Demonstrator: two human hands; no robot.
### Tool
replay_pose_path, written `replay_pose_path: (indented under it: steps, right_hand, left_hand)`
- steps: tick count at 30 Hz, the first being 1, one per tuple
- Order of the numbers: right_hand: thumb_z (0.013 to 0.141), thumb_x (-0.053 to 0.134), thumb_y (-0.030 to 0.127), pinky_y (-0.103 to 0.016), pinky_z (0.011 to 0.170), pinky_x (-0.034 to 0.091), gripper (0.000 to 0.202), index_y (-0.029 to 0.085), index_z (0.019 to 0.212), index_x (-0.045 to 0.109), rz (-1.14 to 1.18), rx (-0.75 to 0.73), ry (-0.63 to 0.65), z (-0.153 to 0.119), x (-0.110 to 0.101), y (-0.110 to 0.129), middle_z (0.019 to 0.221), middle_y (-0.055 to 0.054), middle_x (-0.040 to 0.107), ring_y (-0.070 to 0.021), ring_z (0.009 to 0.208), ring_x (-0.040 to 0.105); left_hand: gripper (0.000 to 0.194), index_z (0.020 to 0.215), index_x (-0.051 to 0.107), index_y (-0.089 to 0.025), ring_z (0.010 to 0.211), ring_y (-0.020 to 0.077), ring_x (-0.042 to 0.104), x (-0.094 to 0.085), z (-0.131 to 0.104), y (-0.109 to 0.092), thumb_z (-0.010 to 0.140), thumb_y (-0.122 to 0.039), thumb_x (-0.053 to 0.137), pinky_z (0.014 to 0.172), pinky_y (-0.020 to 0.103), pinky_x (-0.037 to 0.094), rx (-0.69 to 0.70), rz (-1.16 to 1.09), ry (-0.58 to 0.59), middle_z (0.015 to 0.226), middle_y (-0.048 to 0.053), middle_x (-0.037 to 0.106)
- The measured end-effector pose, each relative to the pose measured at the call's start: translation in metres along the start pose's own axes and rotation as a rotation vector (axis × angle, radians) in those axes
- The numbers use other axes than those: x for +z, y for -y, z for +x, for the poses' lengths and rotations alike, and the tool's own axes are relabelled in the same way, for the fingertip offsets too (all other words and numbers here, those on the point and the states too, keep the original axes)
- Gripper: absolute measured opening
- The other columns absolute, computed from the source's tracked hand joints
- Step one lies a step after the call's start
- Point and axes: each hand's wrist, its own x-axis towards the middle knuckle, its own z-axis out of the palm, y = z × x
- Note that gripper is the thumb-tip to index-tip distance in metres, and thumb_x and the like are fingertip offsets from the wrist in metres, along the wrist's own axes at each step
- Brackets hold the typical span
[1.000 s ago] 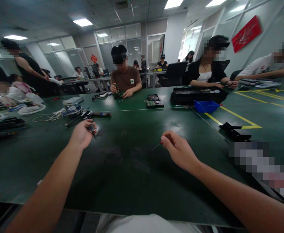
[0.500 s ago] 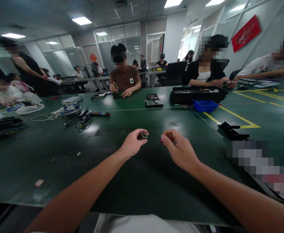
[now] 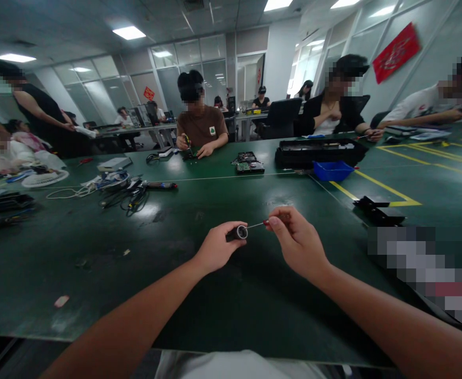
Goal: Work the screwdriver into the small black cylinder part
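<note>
Over the green table, my left hand (image 3: 220,247) is closed around a dark cylinder (image 3: 241,232) with a pale ring at its round end, which faces me. The cylinder's other end is hidden by my fingers. My right hand (image 3: 296,239) pinches the red handle of a thin screwdriver (image 3: 257,225). Its metal shaft points left, and the tip meets the ringed end of the cylinder, at its rim as far as I can see. Whether the tip goes inside, I cannot tell.
Cables (image 3: 130,195) lie in a heap at left. Circuit boards (image 3: 250,164), a black casing (image 3: 320,152) and a blue tray (image 3: 332,171) stand farther back. Black brackets (image 3: 379,209) lie at right. Across the table, a person (image 3: 203,123) works with a yellow-handled tool.
The screwdriver has swung up, and its tip has come to the cylinder. My left hand has moved slightly right and down, turning the cylinder's ringed end more toward me.
</note>
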Motion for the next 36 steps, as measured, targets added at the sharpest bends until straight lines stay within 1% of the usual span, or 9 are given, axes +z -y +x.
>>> replay_pose_path:
  steps: [5,11,17,20,22,25,28,32,36]
  right_hand:
    - [0.099,0.051,0.040,-0.036,0.075,0.053,0.019,0.023,0.100,0.059,0.009,0.008,0.044,0.000,-0.001,0.002,0.087,-0.005,0.070,-0.0211,0.083,0.070]
    - [0.100,0.048,0.042,-0.037,0.075,0.052,0.021,0.022,0.102,0.057,-0.011,0.068,-0.021,0.002,-0.001,-0.003,0.089,-0.005,0.071,-0.0213,0.082,0.069]
    - [0.100,0.048,0.042,-0.034,0.070,0.049,0.021,0.023,0.101,0.057,-0.051,0.046,0.066,0.001,-0.002,0.001,0.082,-0.003,0.070,-0.0202,0.077,0.068]
    - [0.100,0.048,0.040,-0.033,0.069,0.048,0.020,0.022,0.102,0.057,-0.109,0.040,0.023,0.002,-0.002,0.004,0.078,-0.003,0.070,-0.0196,0.074,0.068]
    - [0.100,0.048,0.040,-0.033,0.068,0.048,0.020,0.022,0.102,0.058,-0.127,0.040,0.001,0.003,-0.001,0.004,0.079,-0.003,0.071,-0.0197,0.074,0.069]
    - [0.098,0.051,0.042,-0.032,0.066,0.049,0.023,0.021,0.098,0.062,-0.140,0.018,0.011,0.004,-0.003,0.005,0.080,-0.004,0.072,-0.0200,0.074,0.069]
    - [0.093,0.059,0.045,-0.030,0.061,0.047,0.025,0.021,0.090,0.066,-0.168,0.003,0.005,0.005,-0.005,0.007,0.074,-0.003,0.072,-0.0189,0.066,0.067]
    - [0.089,0.065,0.049,-0.028,0.054,0.043,0.029,0.021,0.081,0.067,-0.220,0.015,-0.047,0.005,-0.006,0.009,0.067,0.000,0.070,-0.0160,0.056,0.063]
    - [0.088,0.066,0.051,-0.027,0.050,0.038,0.034,0.021,0.072,0.064,-0.292,0.009,-0.116,0.005,-0.006,0.006,0.060,0.001,0.066,-0.0141,0.050,0.058]
  left_hand:
    - [0.043,0.122,0.069,-0.027,0.118,0.0243,0.061,-0.007,-0.001,0.001,0.080,-0.019,0.076,0.109,0.040,0.041,0.052,0.036,-0.002,0.123,0.004,0.069]
    - [0.042,0.123,0.069,-0.029,0.119,0.0240,0.060,-0.009,-0.003,-0.001,0.082,-0.020,0.074,0.109,0.041,0.040,0.044,0.031,0.032,0.123,0.002,0.069]
    - [0.044,0.123,0.068,-0.026,0.121,0.0239,0.060,-0.009,-0.003,-0.004,0.080,-0.018,0.076,0.110,0.039,0.040,0.026,0.046,-0.001,0.125,0.004,0.068]
    - [0.048,0.126,0.067,-0.024,0.120,0.0241,0.060,-0.009,-0.003,-0.004,0.080,-0.019,0.076,0.110,0.038,0.040,-0.016,0.045,-0.013,0.127,0.005,0.068]
    - [0.047,0.125,0.068,-0.024,0.119,0.0243,0.061,-0.009,-0.002,-0.004,0.080,-0.019,0.076,0.109,0.039,0.041,-0.020,0.051,-0.013,0.126,0.005,0.069]
    - [0.042,0.121,0.070,-0.023,0.116,0.0239,0.062,-0.010,-0.002,-0.004,0.079,-0.018,0.076,0.107,0.038,0.042,0.012,0.072,-0.010,0.121,0.004,0.070]
    - [0.041,0.119,0.071,-0.023,0.112,0.0233,0.063,-0.011,-0.003,-0.003,0.079,-0.018,0.077,0.104,0.037,0.043,0.034,0.080,-0.006,0.117,0.004,0.071]
    - [0.041,0.120,0.070,-0.024,0.113,0.0231,0.063,-0.011,-0.003,-0.005,0.080,-0.018,0.076,0.104,0.037,0.043,0.032,0.072,-0.006,0.118,0.004,0.071]
    - [0.040,0.119,0.070,-0.024,0.111,0.0224,0.063,-0.011,-0.004,-0.006,0.081,-0.018,0.076,0.101,0.036,0.044,0.043,0.072,0.001,0.115,0.003,0.071]
